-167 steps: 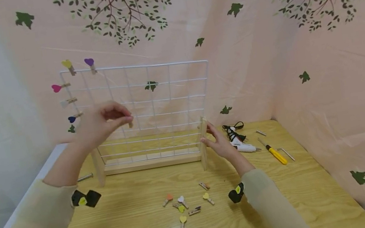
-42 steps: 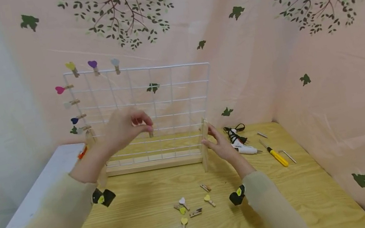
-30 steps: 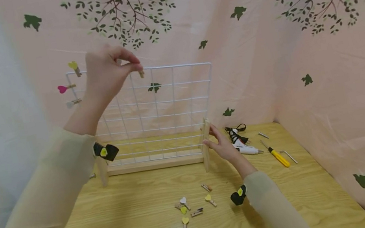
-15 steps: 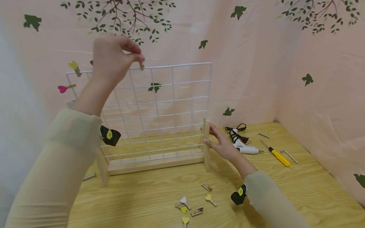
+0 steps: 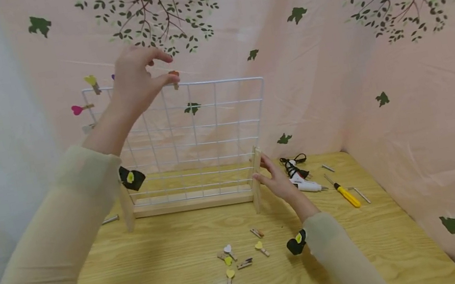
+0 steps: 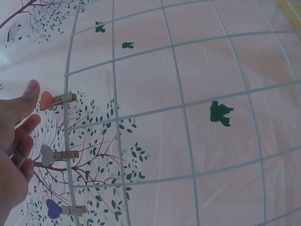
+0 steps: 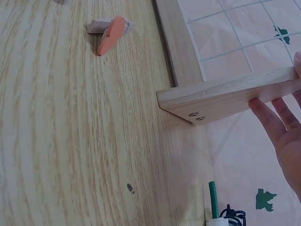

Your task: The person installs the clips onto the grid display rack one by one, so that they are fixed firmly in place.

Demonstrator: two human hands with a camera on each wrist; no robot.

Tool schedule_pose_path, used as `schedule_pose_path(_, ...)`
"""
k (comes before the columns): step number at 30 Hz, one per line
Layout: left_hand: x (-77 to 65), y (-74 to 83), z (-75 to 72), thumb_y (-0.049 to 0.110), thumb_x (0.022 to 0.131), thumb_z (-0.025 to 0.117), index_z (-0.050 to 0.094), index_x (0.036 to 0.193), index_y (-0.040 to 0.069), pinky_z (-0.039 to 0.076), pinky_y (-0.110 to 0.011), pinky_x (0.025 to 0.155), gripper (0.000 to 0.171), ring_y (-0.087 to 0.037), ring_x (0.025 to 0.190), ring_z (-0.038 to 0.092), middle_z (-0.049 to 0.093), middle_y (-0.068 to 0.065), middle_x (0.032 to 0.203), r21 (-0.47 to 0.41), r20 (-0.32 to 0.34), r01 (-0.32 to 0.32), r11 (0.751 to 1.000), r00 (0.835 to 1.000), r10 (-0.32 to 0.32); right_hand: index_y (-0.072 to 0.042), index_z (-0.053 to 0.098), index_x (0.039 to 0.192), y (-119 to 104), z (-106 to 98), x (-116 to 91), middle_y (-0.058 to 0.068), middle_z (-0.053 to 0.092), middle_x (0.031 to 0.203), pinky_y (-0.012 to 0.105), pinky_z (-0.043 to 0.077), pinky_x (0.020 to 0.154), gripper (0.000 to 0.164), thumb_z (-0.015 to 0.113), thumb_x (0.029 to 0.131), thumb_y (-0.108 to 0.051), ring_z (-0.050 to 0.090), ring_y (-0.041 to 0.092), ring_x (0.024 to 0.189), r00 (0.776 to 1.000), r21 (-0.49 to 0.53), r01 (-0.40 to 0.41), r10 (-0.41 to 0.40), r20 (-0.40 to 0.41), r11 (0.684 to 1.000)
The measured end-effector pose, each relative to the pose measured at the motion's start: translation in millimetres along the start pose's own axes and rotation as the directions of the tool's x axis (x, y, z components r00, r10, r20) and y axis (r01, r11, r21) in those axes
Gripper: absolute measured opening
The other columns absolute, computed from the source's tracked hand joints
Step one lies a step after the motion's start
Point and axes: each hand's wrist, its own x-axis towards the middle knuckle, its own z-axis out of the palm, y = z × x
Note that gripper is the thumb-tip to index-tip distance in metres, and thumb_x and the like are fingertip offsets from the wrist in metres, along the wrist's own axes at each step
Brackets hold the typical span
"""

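In the head view my left hand (image 5: 135, 79) is at the top wire of the white wire grid (image 5: 222, 81), its thumb and fingers spread apart. Right beside its fingertips, an orange-heart clothespin (image 6: 47, 100) is clipped on that wire. Grey-heart (image 6: 47, 154) and purple-heart clothespins (image 6: 53, 208) are clipped along the same wire in the left wrist view. My right hand (image 5: 277, 181) grips the wooden upright (image 7: 211, 101) at the grid's right end, thumb in front and fingers on the outer side. Pink-heart (image 5: 77, 109) and yellow-heart clothespins (image 5: 91, 81) are clipped near the upper left corner.
Several loose heart clothespins (image 5: 230, 274) lie on the wood-grain table (image 5: 163, 271) before the stand. To the right are a glue gun (image 5: 308, 186) with a black cord, a yellow screwdriver (image 5: 348, 196), a hex key (image 5: 362, 195) and a bolt (image 5: 327, 168).
My left hand has risen from in front of the grid to its top wire, clipped the orange-heart clothespin there and let go. My right hand stays on the upright.
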Motion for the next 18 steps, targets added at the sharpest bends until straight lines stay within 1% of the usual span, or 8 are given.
schedule_pose_path(2,-9.6,-0.9,1.6,0.033,0.074,0.069,0.063,0.104,0.009,0.037,-0.031,0.082,0.038,-0.018,0.094,0.042,0.061,-0.004,0.104,-0.032,-0.052,-0.044,0.999,0.998,0.042,-0.026,0.017,0.142,8.0,-1.1,2.1,0.011,0.033,0.138,0.047,0.043,0.089,0.065,0.054,0.089,-0.021,0.028,0.028,0.129,1.0,-0.004,0.01,-0.011,-0.007,1.0)
schedule_pose_path(5,-31.6,-5.0,8.5,0.027,0.074,0.071,0.062,0.103,0.006,0.037,-0.031,0.082,0.037,-0.019,0.093,0.046,0.062,-0.005,0.103,-0.068,-0.15,-0.148,0.987,0.979,0.137,-0.03,0.018,0.142,17.4,-2.5,4.0,0.01,0.035,0.138,0.045,0.044,0.087,0.065,0.054,0.089,-0.026,0.029,0.027,0.129,1.0,-0.011,0.026,-0.027,-0.015,1.0)
schedule_pose_path(7,-51.3,-9.7,15.0,0.023,0.073,0.072,0.062,0.103,0.004,0.038,-0.032,0.083,0.037,-0.02,0.091,0.049,0.063,-0.007,0.101,-0.085,-0.197,-0.198,0.976,0.964,0.179,-0.027,0.016,0.142,15.4,-2.7,2.3,0.011,0.034,0.138,0.045,0.045,0.087,0.065,0.053,0.089,-0.024,0.029,0.028,0.128,0.999,-0.021,0.036,-0.036,-0.016,0.999)
schedule_pose_path(9,-74.2,-15.5,21.4,0.02,0.072,0.073,0.062,0.103,0.004,0.039,-0.034,0.083,0.036,-0.022,0.092,0.05,0.063,-0.008,0.1,-0.097,-0.208,-0.212,0.973,0.96,0.188,-0.021,0.016,0.143,7.6,-2.6,-0.7,0.015,0.034,0.137,0.046,0.044,0.087,0.065,0.053,0.09,-0.019,0.029,0.03,0.128,0.999,-0.018,0.045,-0.046,-0.009,0.999)
schedule_pose_path(11,-97.7,-23.8,27.2,0.017,0.072,0.073,0.061,0.104,0.004,0.04,-0.035,0.081,0.037,-0.022,0.091,0.05,0.062,-0.009,0.099,-0.105,-0.188,-0.192,0.976,0.967,0.17,-0.015,0.016,0.143,-2.2,-2.4,-4.0,0.018,0.034,0.136,0.046,0.045,0.087,0.064,0.052,0.09,-0.013,0.029,0.032,0.128,0.999,-0.017,0.052,-0.052,0.0,0.999)
schedule_pose_path(14,-130.3,-39.2,33.1,0.015,0.071,0.074,0.061,0.106,0.006,0.041,-0.035,0.074,0.038,-0.022,0.09,0.05,0.061,-0.009,0.099,-0.101,-0.13,-0.116,0.988,0.986,0.102,-0.014,0.017,0.143,-3.7,-2.6,-3.9,0.017,0.035,0.136,0.045,0.044,0.088,0.064,0.052,0.09,-0.013,0.029,0.032,0.128,0.998,-0.034,0.059,-0.059,0.001,0.998)
schedule_pose_path(16,-148.8,-50.5,35.1,0.016,0.072,0.074,0.06,0.107,0.006,0.041,-0.035,0.073,0.039,-0.022,0.09,0.051,0.06,-0.009,0.1,-0.084,-0.087,-0.041,0.996,0.996,0.033,-0.014,0.016,0.143,-1.9,-2.7,-2.8,0.017,0.035,0.137,0.047,0.043,0.089,0.065,0.052,0.09,-0.015,0.028,0.033,0.128,0.999,-0.047,0.054,-0.054,-0.001,0.997)
schedule_pose_path(18,-165.3,-62.0,36.0,0.018,0.073,0.073,0.06,0.107,0.006,0.043,-0.037,0.072,0.038,-0.023,0.089,0.052,0.06,-0.01,0.1,-0.059,-0.053,0.048,0.997,0.997,-0.051,-0.015,0.015,0.143,1.6,-3.2,-1.5,0.017,0.035,0.137,0.049,0.04,0.091,0.066,0.053,0.09,-0.017,0.027,0.033,0.129,0.999,-0.06,0.046,-0.047,-0.007,0.997)
